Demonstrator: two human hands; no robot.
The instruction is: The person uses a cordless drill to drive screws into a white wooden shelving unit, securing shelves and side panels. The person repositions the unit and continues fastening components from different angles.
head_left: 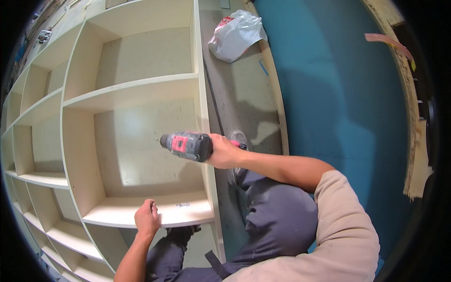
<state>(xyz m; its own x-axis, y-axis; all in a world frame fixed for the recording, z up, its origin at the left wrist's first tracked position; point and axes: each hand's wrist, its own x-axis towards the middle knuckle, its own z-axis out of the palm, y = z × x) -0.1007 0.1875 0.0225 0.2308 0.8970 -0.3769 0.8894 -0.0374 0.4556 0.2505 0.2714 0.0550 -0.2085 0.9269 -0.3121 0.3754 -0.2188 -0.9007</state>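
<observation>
Drill (186,145) in right-hand fingers (215,141)

Cordless drill (185,145), pinkish red and dark grey, held in the air, its chuck pointing left — below it a cream shelving unit (141,94), lying flat, its many rectangular compartments facing upward

surface: grey floor (256,91), scuffed and marked, as i see it from here. on it: a large cream shelf frame (131,86), many compartments, openings facing up. grey surface inside the compartments; cannot tell whether back panel or bare floor. along the frame's right side the floor bears a crumpled white plastic bag (238,36) with red print, a thin blue strip (264,67) near it, and a grey shoe (238,137).
</observation>
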